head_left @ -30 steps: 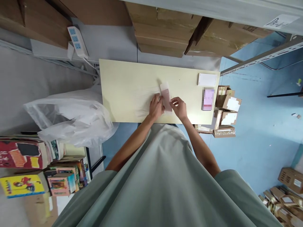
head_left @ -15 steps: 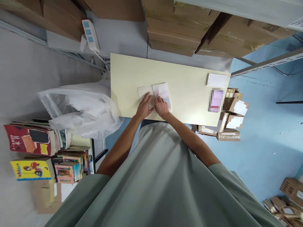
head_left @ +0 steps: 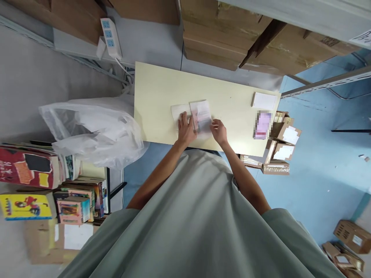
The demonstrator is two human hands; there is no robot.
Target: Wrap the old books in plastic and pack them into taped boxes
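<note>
A thin open book [head_left: 202, 116] lies on the pale yellow table [head_left: 162, 83], whitish on its left side and showing a faint pinkish and grey picture on its right side. My left hand [head_left: 186, 129] rests on the left side near the fold, fingers spread and laid flat. At the book's right edge, my right hand [head_left: 219, 131] has its thumb and fingertips drawn together on the page edge. The print is too faint to read, and my left hand covers part of the fold.
A white box [head_left: 264, 100] and a blurred-out phone-like item [head_left: 262, 125] lie at the table's right end. A translucent plastic bag [head_left: 98, 131] hangs off the left side, above stacked books [head_left: 27, 168]. Cardboard boxes [head_left: 214, 34] and a power strip [head_left: 111, 38] stand behind.
A narrow pinkish leaf stood between my hands at first; then both hands pressed on the opened book. Since then my right hand has moved right to the book's edge.
</note>
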